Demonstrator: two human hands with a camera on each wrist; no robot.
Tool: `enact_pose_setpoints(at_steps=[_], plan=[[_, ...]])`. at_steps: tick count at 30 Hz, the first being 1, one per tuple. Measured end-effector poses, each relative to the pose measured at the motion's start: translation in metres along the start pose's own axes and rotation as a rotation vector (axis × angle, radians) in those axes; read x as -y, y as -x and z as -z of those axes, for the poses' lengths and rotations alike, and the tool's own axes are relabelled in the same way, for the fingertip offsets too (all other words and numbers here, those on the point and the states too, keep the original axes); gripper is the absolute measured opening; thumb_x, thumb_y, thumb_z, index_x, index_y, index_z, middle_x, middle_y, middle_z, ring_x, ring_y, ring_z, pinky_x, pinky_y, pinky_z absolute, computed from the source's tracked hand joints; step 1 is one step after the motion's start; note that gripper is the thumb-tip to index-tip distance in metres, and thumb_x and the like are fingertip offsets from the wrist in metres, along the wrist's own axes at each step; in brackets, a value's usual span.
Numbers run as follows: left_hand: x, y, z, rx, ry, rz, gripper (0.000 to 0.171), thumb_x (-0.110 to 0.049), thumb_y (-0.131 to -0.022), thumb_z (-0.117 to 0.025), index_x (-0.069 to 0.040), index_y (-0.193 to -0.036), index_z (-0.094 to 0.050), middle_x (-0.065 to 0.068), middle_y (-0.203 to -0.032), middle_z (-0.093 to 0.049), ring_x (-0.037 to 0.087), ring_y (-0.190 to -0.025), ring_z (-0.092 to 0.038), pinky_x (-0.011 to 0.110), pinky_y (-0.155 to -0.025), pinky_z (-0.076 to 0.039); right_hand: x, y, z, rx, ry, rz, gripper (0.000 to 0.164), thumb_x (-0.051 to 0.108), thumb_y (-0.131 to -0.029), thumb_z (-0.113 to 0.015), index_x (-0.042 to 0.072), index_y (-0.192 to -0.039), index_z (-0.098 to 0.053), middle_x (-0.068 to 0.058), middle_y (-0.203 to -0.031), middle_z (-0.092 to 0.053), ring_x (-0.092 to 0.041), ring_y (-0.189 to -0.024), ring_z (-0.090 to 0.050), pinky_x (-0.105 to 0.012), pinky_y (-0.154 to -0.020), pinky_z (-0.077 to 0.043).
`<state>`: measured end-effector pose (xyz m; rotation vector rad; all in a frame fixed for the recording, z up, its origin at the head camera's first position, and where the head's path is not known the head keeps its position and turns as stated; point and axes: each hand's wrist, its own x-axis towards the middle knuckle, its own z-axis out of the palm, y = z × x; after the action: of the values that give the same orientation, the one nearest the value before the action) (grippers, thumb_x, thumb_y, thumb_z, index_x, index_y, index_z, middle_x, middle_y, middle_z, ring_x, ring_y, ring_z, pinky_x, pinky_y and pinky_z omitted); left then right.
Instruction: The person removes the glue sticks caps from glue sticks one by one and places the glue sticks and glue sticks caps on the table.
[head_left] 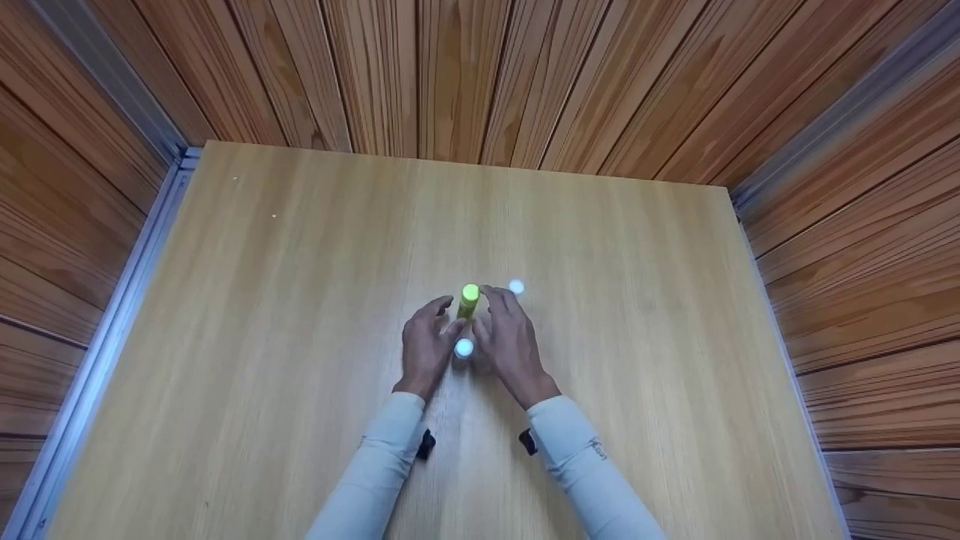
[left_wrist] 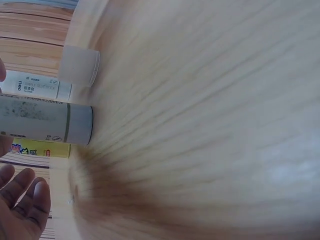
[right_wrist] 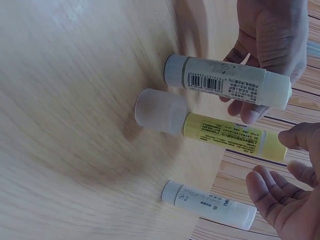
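A yellow glue stick [head_left: 469,296] stands upright between my hands. Nearer to me is a worn white glue stick [right_wrist: 225,80] with a barcode, also upright. To the right, beyond my right fingers, stands another white glue stick [right_wrist: 210,205]. A translucent cap [right_wrist: 161,111] rests on the table by the yellow stick; I cannot make it out in the head view. My left hand [head_left: 427,346] is left of the sticks, fingers loosely bent around empty space. My right hand [head_left: 511,336] has its thumb close to the yellow stick's top; whether it touches cannot be told.
The wooden table [head_left: 300,247] carries a few tiny pale specks near its far left corner. Wood-panelled walls [head_left: 450,82] rise behind and at both sides, with a metal rail [head_left: 112,322] along the left edge.
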<state>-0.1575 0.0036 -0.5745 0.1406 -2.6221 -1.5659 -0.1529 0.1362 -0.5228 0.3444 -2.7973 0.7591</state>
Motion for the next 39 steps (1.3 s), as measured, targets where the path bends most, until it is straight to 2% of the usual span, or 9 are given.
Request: enact_pose_setpoints(at_steps=[8,15,26,39], plan=[[0.002,-0.002,-0.002,0.027,0.003,0.019,0.042,-0.019,-0.089,-0.07,-0.012,-0.129,-0.06,0.006,-0.127,-0.062,0.019,-0.114,-0.059,0.032,-0.096,-0.048,0.002,-0.004,-0.002,0.023,0.012,-0.011,0.045,0.012,-0.089,-0.067,0.002,-0.131,-0.054,-0.013,-0.125,-0.057,-0.023,-0.112,-0.057,-0.031,-0.09,-0.051],[0.005,-0.005,-0.003,0.008,-0.004,-0.038,0.042,-0.017,-0.087,-0.072,-0.007,-0.127,-0.062,0.009,-0.12,-0.065,0.022,-0.108,-0.063,0.032,-0.092,-0.05,0.004,-0.006,-0.002,0.014,0.011,0.021,0.044,0.009,-0.09,-0.067,0.001,-0.131,-0.053,-0.014,-0.123,-0.057,-0.025,-0.114,-0.057,-0.032,-0.094,-0.049],[0.004,-0.01,-0.005,0.033,-0.031,0.002,0.041,-0.017,-0.09,-0.07,-0.009,-0.129,-0.061,0.006,-0.124,-0.064,0.02,-0.112,-0.06,0.032,-0.096,-0.047,0.007,-0.012,-0.003,0.05,0.008,-0.009,0.044,0.009,-0.093,-0.06,0.002,-0.136,-0.051,-0.013,-0.129,-0.055,-0.025,-0.121,-0.053,-0.032,-0.1,-0.044],[0.004,-0.015,-0.008,0.043,-0.046,-0.015,0.038,-0.012,-0.088,-0.07,-0.01,-0.126,-0.064,0.006,-0.123,-0.065,0.021,-0.116,-0.058,0.035,-0.099,-0.045,0.008,-0.016,-0.008,0.035,0.002,0.022,0.04,0.006,-0.092,-0.062,0.0,-0.131,-0.056,-0.014,-0.125,-0.056,-0.026,-0.115,-0.055,-0.034,-0.097,-0.047]])
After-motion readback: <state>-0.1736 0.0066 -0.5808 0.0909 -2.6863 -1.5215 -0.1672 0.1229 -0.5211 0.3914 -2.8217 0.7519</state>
